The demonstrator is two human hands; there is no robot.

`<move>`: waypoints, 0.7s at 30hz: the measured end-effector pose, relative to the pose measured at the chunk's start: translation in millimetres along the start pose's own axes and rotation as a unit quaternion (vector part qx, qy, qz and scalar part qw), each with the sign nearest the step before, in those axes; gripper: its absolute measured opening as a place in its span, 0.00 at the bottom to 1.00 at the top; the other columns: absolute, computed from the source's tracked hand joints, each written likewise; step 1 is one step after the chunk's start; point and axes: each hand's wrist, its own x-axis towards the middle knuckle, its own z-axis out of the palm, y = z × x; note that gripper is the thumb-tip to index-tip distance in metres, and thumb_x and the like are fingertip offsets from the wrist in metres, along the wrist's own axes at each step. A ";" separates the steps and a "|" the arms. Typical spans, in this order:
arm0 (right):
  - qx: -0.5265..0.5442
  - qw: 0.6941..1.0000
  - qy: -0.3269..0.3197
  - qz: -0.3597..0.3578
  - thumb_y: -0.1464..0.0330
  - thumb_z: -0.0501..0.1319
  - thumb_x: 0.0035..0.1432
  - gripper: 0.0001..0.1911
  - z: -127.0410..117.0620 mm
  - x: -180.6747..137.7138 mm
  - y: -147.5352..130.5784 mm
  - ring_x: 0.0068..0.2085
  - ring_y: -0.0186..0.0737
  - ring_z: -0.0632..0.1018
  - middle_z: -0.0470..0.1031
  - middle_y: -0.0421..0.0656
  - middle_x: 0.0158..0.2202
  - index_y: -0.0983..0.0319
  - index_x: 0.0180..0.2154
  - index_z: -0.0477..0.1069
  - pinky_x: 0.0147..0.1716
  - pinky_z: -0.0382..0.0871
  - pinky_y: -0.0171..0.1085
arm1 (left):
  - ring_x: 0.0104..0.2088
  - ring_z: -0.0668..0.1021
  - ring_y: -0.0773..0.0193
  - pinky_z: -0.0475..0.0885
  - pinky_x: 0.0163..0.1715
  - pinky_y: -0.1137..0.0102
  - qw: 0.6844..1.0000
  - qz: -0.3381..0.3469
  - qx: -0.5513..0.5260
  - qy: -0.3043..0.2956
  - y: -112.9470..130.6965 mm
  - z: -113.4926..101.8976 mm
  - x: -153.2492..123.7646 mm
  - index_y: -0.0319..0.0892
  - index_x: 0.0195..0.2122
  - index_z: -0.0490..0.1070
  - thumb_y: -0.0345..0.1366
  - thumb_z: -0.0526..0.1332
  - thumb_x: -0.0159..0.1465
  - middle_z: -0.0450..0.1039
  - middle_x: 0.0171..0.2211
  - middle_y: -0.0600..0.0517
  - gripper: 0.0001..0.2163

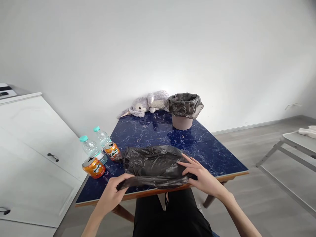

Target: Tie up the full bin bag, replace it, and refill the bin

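Observation:
A black plastic garbage bag (155, 163) lies spread at the front edge of the blue marbled table (148, 131). My left hand (115, 191) pinches the bag's near left corner between thumb and fingers. On the bag's right side rests my right hand (199, 174), its fingers stretched over the plastic and apart; the thumb is partly tucked by the bag's edge. To the left of the bag stand two opened orange soda cans, a nearer one (94, 167) and a farther one (113, 151).
Two clear bottles with teal caps, one (92, 148) and another (101, 135), stand behind the cans. A trash bin (182, 121) lined with black plastic stands at the back right. Beside it lies a plush rabbit (145, 104). White cabinet (37, 151) at left, grey chair (296, 144) at right.

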 end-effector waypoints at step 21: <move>-0.142 0.948 0.278 0.059 0.60 0.49 0.78 0.25 29.5 48.2 -52.4 0.77 0.58 0.58 0.67 0.54 0.71 0.62 0.70 0.61 0.73 0.54 0.61 | 0.78 0.55 0.46 0.51 0.77 0.43 0.949 0.206 0.235 -0.045 26.3 95.6 100.9 0.47 0.79 0.51 0.45 0.47 0.81 0.56 0.77 0.46 0.27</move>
